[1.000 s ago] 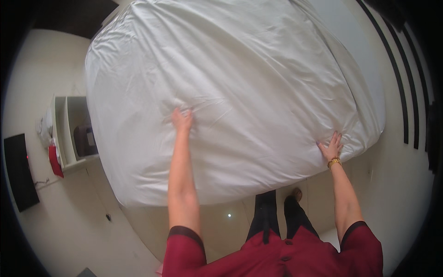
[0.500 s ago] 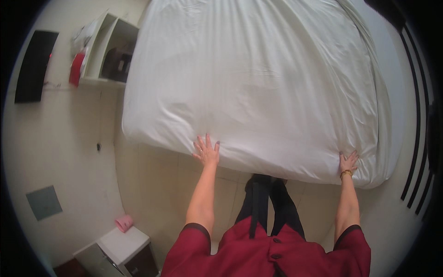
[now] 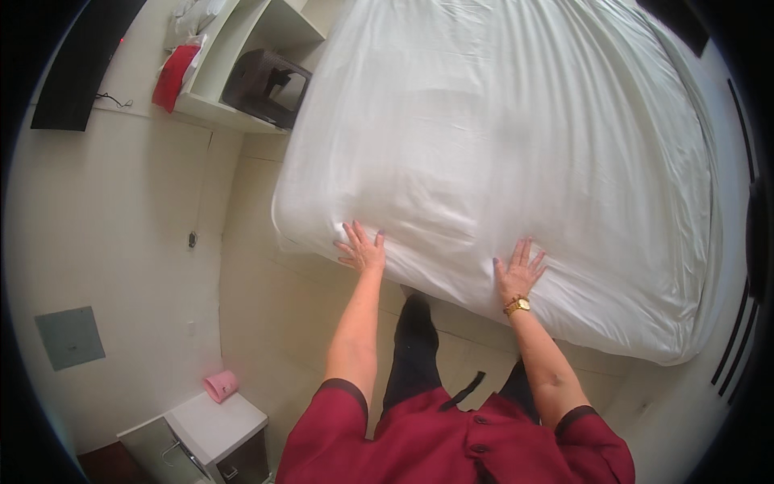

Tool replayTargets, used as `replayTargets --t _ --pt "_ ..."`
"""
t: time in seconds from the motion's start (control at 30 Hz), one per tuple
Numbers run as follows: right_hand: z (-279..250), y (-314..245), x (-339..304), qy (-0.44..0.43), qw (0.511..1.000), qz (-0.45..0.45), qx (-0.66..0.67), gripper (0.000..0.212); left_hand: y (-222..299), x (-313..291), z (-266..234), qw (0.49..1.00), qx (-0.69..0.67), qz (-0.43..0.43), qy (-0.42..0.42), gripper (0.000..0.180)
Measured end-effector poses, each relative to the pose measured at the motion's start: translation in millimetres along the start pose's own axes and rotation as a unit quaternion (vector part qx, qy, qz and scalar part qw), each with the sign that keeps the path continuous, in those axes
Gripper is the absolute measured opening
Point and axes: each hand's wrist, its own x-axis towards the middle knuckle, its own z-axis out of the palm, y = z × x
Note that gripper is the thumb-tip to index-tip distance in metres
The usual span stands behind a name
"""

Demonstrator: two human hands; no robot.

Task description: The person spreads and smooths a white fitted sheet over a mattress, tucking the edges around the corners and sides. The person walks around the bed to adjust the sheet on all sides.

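A white sheet [image 3: 500, 161] covers the mattress of a bed, with long wrinkles running away from me. My left hand [image 3: 363, 252] lies on the sheet near the bed's left front corner, palm down and fingers spread. Farther right along the same front edge, my right hand [image 3: 518, 278] presses flat on the sheet with its fingers stretched out. A gold-coloured watch [image 3: 517, 304] circles my right wrist. Neither hand grips the cloth. The mattress's underside is hidden by the draped sheet.
White shelves [image 3: 234, 48] with a dark rounded bin [image 3: 254, 85] stand left of the bed. On the left wall hangs a black screen [image 3: 81, 64]. At lower left, a pink cup-shaped container [image 3: 220, 385] sits on a small white cabinet [image 3: 214, 419]. Tiled floor [image 3: 274, 323] shows between.
My right hand has moved left along the bed edge, from near the right corner toward the middle. My left hand stays on the edge, now closer to the left corner. My legs are farther apart.
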Motion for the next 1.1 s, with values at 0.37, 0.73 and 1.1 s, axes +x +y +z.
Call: replayTargets --t 0.37,0.73,1.1 --pt "3.7 -236.8 -8.8 -0.097 0.983 -0.151 0.037 0.057 -107.5 151.4 -50.8 0.993 -0.082 -0.076 -0.038 0.076" --pt "23.8 -269.9 -0.1 -0.091 0.993 -0.069 -0.034 0.058 -204.7 397.2 19.6 0.780 -0.528 -0.161 -0.295 0.064" --pt "86.5 -426.9 6.7 -0.006 0.982 0.187 0.022 0.075 -167.7 500.3 87.1 0.621 -0.609 -0.111 -0.481 0.059"
